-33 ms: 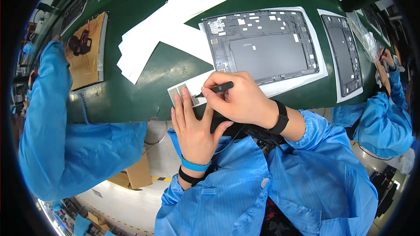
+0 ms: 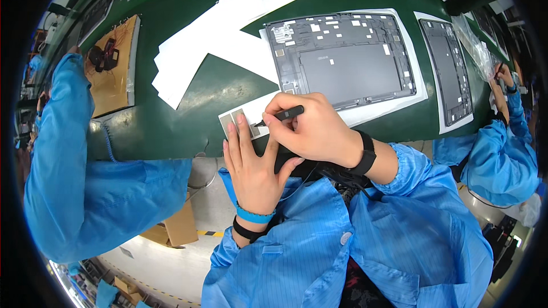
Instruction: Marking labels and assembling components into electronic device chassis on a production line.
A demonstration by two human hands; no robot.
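Note:
At the table's near edge lies a white backing sheet (image 2: 260, 104) with grey rectangular stickers (image 2: 238, 115) on it. My left hand (image 2: 254, 179) rests on this sheet, fingers stretched out and fingertips pressing by the stickers. Pinched in my right hand (image 2: 319, 131) are black tweezers (image 2: 291, 113), their pointed tip down at a sticker beside my left fingers. Just beyond my right hand, a dark grey tablet-shaped housing panel (image 2: 351, 71) lies on white paper, dotted with small white pieces along its far side and right edge.
Overlapping white sheets (image 2: 214, 28) spread across the green table (image 2: 220, 82). A second panel (image 2: 448, 68) lies to the right, near a clear plastic bag (image 2: 474, 45). On the left is a tan board (image 2: 117, 74) with a dark wired part. Co-workers' blue sleeves (image 2: 63, 154) flank both sides.

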